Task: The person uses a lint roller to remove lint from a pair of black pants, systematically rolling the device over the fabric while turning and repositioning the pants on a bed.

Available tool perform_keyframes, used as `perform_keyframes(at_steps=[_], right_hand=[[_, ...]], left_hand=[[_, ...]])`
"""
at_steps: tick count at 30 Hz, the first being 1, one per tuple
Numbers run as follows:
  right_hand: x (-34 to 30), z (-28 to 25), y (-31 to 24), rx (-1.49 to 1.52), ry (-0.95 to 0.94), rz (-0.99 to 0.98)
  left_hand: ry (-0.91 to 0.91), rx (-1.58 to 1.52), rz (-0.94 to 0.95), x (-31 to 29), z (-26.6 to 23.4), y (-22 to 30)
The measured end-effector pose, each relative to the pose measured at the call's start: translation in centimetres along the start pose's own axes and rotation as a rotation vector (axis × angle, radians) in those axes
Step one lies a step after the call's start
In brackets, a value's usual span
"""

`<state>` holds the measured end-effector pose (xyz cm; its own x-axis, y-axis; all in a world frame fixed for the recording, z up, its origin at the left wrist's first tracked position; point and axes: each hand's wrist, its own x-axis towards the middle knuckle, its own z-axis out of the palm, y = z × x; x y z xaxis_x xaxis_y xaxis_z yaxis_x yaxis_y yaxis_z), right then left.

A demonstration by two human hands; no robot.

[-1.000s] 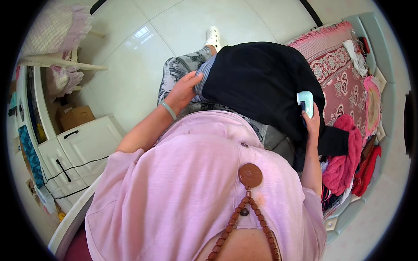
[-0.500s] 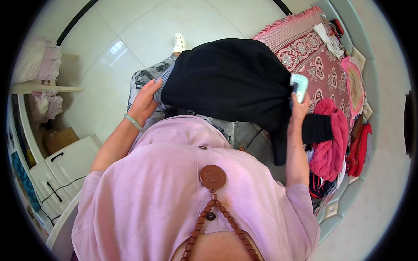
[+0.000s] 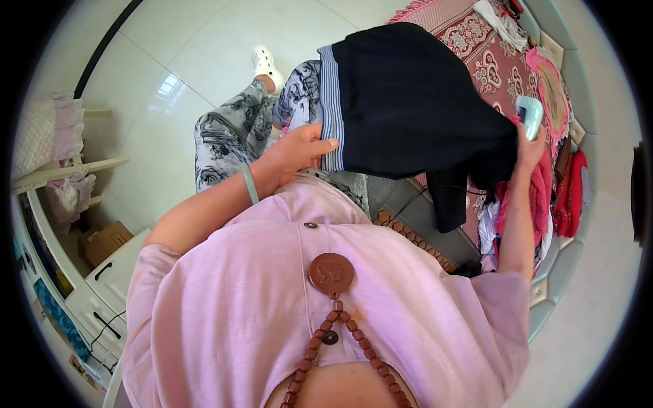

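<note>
A black garment (image 3: pixel 408 102) with a blue-and-white striped band (image 3: pixel 332 102) is stretched across my lap. My left hand (image 3: pixel 299 153) grips the striped band, its thumb lying on top and the other fingers tucked under the cloth. Off to the right, my right hand (image 3: pixel 529 148) is closed around a mint-green handheld device (image 3: pixel 534 117) with a rounded body. The bunched end of the garment lies against that hand; whether the fingers also hold cloth, I cannot tell. A black sleeve-like part (image 3: pixel 447 198) hangs down near my right side.
At the right, a red patterned cover (image 3: pixel 493 68) lies on a padded bed or sofa, with white cloth (image 3: pixel 500 26) on it. Pink cloth (image 3: pixel 542 183) and other clothes are piled near my right arm. A white cabinet (image 3: pixel 112 272) and cardboard box (image 3: pixel 107 241) stand at left.
The garment has shifted right, showing more of its striped band. My left hand moved right along with it. My right hand moved right, carrying the mint-green device.
</note>
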<state>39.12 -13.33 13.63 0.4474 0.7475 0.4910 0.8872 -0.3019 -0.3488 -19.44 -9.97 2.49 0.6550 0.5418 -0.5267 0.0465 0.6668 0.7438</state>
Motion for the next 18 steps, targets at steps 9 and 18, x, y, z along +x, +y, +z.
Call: perform_keyframes(at_steps=[9,18], right_hand=[[-21.5,1.9,-27.2,0.705,-0.578,0.171],[-24.7,1.8,-27.6,0.428,-0.648,-0.105]], left_hand=[[0.071,0.143,0.026,-1.0,0.7,0.4],[0.040,0.151,0.064,-1.3,0.6,0.6]])
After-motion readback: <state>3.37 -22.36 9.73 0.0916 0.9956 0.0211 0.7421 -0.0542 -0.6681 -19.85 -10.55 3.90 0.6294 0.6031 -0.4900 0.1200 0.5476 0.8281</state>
